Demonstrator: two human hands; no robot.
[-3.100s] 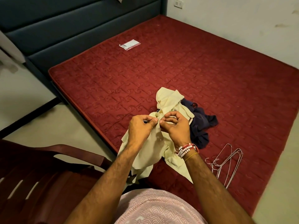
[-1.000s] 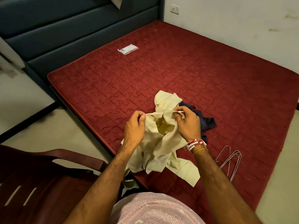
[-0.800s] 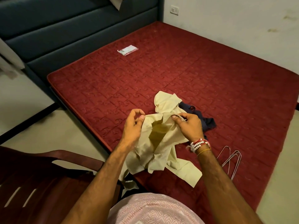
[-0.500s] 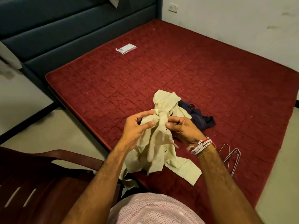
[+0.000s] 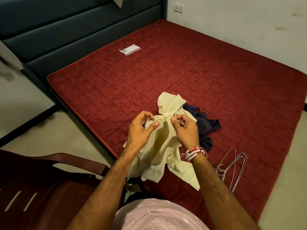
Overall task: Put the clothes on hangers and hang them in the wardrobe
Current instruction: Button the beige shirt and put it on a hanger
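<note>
The pale yellow garment (image 5: 159, 146) was bunched at the near edge of the red quilted mattress (image 5: 216, 72). Its upper part was lifted between the two hands, its lower folds trailed over the mattress edge toward the person, and one crumpled end lay on the mattress at 12 o'clock from the hands.

The left hand (image 5: 141, 128) pinched a fold of the cloth between thumb and curled fingers, with its back toward the camera. The right hand (image 5: 186, 130), just beside it at 3 o'clock, pinched the neighbouring edge between thumb and forefinger, its other fingers curled. Both forearms reached up from the bottom of the view and converged on the garment. Beaded bracelets (image 5: 194, 152) and a thin thread circled the right wrist.

A dark navy garment (image 5: 206, 128) lay crumpled on the mattress at 3 o'clock from the yellow one, touching it and partly behind the right hand. A few wire hangers (image 5: 232, 165) lay together at 4 o'clock, near the mattress edge. A small plastic packet (image 5: 130, 49) lay well apart at 11 o'clock, close to the blue upholstered headboard (image 5: 66, 30). A maroon plastic chair (image 5: 49, 188) stood on the floor at 8 o'clock.
</note>
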